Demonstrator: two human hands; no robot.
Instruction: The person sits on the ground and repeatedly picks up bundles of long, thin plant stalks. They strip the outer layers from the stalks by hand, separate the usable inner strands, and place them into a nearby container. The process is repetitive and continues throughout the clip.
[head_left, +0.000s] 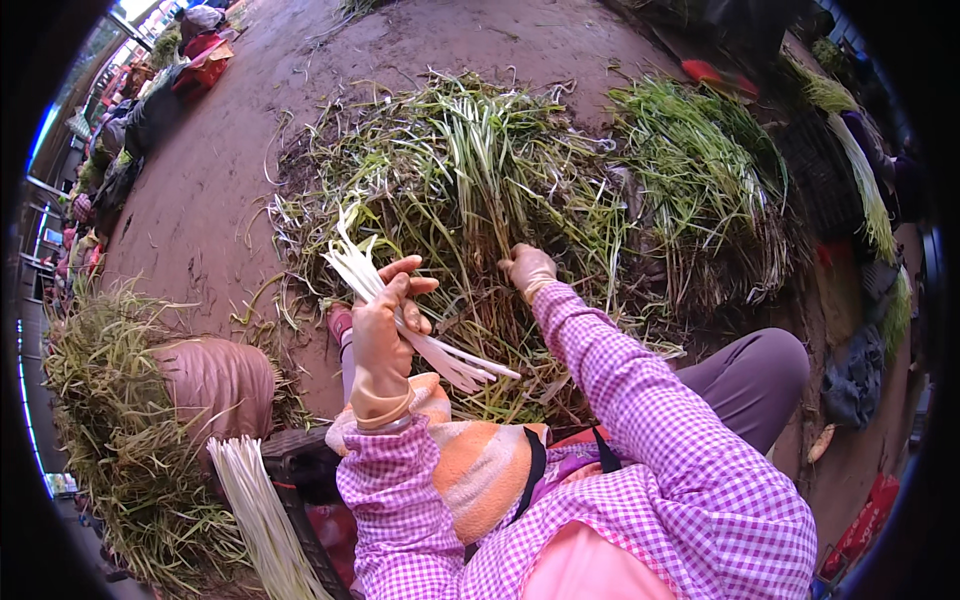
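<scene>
My left hand (384, 337), in a thin tan glove, is closed around a small bunch of pale white stalks (358, 268). Their cut-looking ends stick out below the palm, over my lap. My right hand (531, 270), gloved alike, reaches into the heap of loose green leaves and stems (375, 172) before me. Its curled fingers pinch the brown lower ends of a bundle of green-and-white stalks (480, 165) lying on top; the fingertips are partly hidden. An orange-and-white striped cloth (480, 465) covers my lap.
Another leafy green bundle (690, 180) lies to the right. At left are a leafy heap (127, 420), brown wrapping (225, 382) and a sheaf of white stalks (259, 510) beside a black plastic crate (307, 517). Red bags (202, 64) and other goods line the dirt floor (210, 187).
</scene>
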